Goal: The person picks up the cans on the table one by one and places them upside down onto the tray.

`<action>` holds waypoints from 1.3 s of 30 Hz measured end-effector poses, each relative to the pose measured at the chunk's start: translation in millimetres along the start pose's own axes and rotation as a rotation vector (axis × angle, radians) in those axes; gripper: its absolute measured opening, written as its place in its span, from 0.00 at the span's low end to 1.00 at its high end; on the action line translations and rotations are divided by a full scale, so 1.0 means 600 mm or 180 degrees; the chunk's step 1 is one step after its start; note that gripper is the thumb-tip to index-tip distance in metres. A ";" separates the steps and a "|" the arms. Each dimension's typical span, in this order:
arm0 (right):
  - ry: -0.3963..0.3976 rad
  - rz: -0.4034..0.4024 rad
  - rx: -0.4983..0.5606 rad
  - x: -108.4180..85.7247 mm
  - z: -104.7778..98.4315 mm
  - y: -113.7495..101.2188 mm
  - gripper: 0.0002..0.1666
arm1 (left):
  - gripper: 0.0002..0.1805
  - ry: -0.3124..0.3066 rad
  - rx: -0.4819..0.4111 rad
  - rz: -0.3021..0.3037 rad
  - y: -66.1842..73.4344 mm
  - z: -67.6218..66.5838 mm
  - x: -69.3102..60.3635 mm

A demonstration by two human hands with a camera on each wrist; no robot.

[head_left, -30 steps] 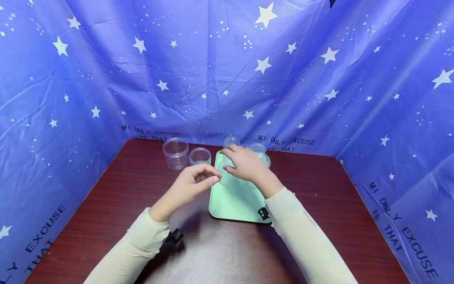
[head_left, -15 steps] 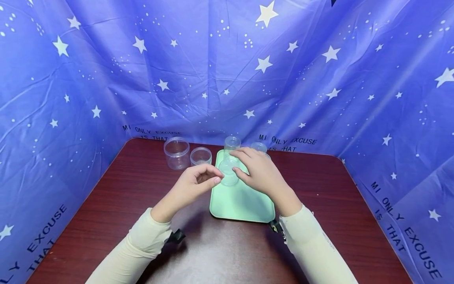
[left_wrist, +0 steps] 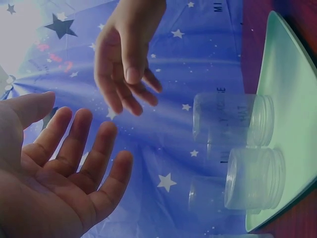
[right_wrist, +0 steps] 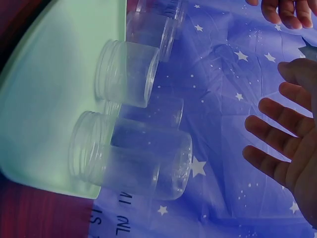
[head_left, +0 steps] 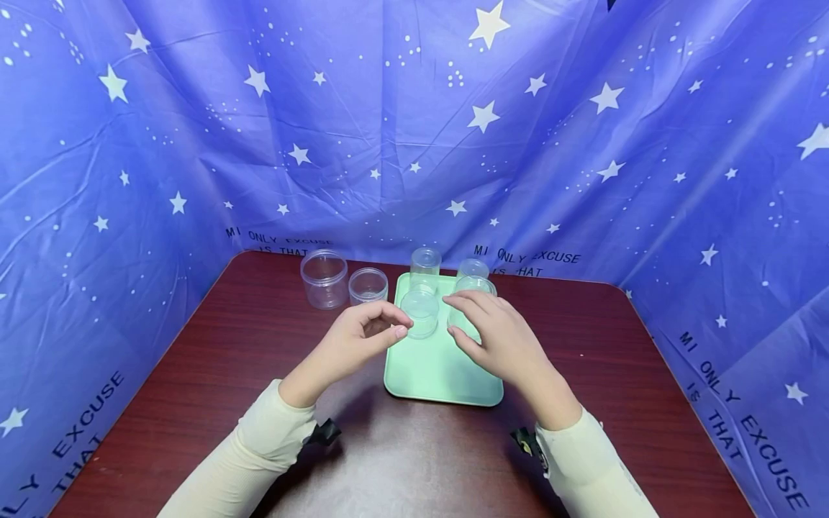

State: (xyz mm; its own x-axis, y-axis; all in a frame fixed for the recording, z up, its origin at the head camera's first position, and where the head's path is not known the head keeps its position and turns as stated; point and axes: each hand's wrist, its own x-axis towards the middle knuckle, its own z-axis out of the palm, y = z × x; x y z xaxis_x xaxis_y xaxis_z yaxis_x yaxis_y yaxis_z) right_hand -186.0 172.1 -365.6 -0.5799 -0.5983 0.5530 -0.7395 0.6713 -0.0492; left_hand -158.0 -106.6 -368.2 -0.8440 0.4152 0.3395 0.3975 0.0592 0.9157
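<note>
While all fingers point(left_wrist: 101, 149) hang spread, the right hand point(head_left: 504, 336) has moved rightward, uncovering jars point(head_left: 420, 316).

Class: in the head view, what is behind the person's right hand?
Behind the right hand, a clear jar stands on the green tray; its lower right part is covered by fingers.

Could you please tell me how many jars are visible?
6: large jar and small jar left of the tray; tall jar behind short jar at its left; at its right, narrow jar behind wide jar, which the right hand partly hides.
</note>
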 end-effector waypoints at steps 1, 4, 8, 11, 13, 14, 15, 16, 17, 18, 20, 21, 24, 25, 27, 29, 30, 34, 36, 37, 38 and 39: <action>0.0007 0.0009 0.0003 -0.005 0.000 0.000 0.28 | 0.08 -0.0005 -0.0015 -0.0008 0.000 0.000 0.000; 0.0013 0.0022 0.0017 -0.017 -0.004 -0.002 0.29 | 0.08 -0.0023 -0.0054 -0.0019 0.002 0.001 -0.002; 0.0043 0.0060 0.0024 -0.031 -0.011 -0.006 0.30 | 0.08 -0.0052 -0.0093 -0.0030 0.005 0.002 -0.003; 0.0064 0.0094 0.0021 -0.038 -0.015 -0.006 0.30 | 0.08 -0.0060 -0.0087 -0.0047 0.006 0.003 -0.003; 0.0071 0.0109 0.0018 -0.042 -0.016 -0.006 0.30 | 0.08 -0.0059 -0.0081 -0.0053 0.006 0.003 -0.004; 0.0071 0.0111 0.0018 -0.044 -0.017 -0.005 0.30 | 0.08 -0.0058 -0.0075 -0.0056 0.006 0.003 -0.004; 0.0075 0.0114 0.0012 -0.045 -0.017 -0.005 0.30 | 0.08 -0.0057 -0.0069 -0.0053 0.006 0.003 -0.004; 0.0081 0.0115 0.0009 -0.046 -0.017 -0.005 0.30 | 0.08 -0.0056 -0.0068 -0.0049 0.005 0.004 -0.004; 0.0090 0.0112 0.0007 -0.046 -0.018 -0.005 0.30 | 0.08 -0.0055 -0.0071 -0.0044 0.004 0.004 -0.003; 0.0099 0.0107 0.0008 -0.047 -0.018 -0.004 0.30 | 0.08 -0.0056 -0.0069 -0.0045 0.004 0.004 -0.003; 0.0108 0.0095 0.0009 -0.047 -0.019 -0.005 0.30 | 0.08 -0.0058 -0.0063 -0.0045 0.004 0.004 -0.004; 0.0114 0.0088 0.0012 -0.047 -0.019 -0.005 0.30 | 0.08 -0.0056 -0.0055 -0.0049 0.004 0.004 -0.004; 0.0105 0.0085 0.0013 -0.048 -0.021 -0.004 0.30 | 0.08 -0.0043 -0.0008 -0.0059 0.005 0.003 -0.003; 0.0097 0.0085 0.0010 -0.048 -0.021 -0.005 0.30 | 0.08 -0.0037 0.0006 -0.0058 0.006 0.002 -0.004; 0.0069 0.0094 0.0011 -0.048 -0.021 -0.005 0.30 | 0.09 -0.0032 0.0037 -0.0064 0.006 0.001 -0.004; 0.0043 0.0095 0.0001 -0.049 -0.020 -0.005 0.30 | 0.09 -0.0037 0.0048 -0.0073 0.007 -0.001 -0.003; 0.0030 0.0092 -0.0004 -0.050 -0.020 -0.005 0.30 | 0.09 -0.0039 0.0051 -0.0081 0.007 -0.001 -0.003; 0.0026 0.0049 -0.0026 -0.052 -0.017 -0.005 0.30 | 0.11 -0.0050 0.0052 -0.0072 0.009 -0.005 -0.003; 0.0038 0.0026 -0.0028 -0.051 -0.016 -0.006 0.30 | 0.11 -0.0041 0.0085 -0.0051 0.011 -0.008 -0.004; 0.0041 0.0019 -0.0026 -0.051 -0.016 -0.007 0.30 | 0.12 -0.0035 0.0123 -0.0027 0.011 -0.009 -0.004; 0.0038 0.0020 -0.0019 -0.050 -0.016 -0.008 0.30 | 0.12 -0.0025 0.0165 -0.0002 0.011 -0.011 -0.005; 0.0038 0.0018 -0.0016 -0.050 -0.016 -0.009 0.30 | 0.12 -0.0017 0.0215 0.0023 0.010 -0.014 -0.005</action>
State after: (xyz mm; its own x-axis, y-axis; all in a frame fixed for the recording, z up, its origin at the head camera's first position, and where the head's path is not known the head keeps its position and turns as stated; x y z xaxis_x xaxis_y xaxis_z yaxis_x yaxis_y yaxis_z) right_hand -161.5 190.6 -374.1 -0.5798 -0.5894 0.5625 -0.7346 0.6768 -0.0480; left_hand -156.1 -114.8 -361.9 -0.8392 0.4206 0.3447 0.4271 0.1173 0.8966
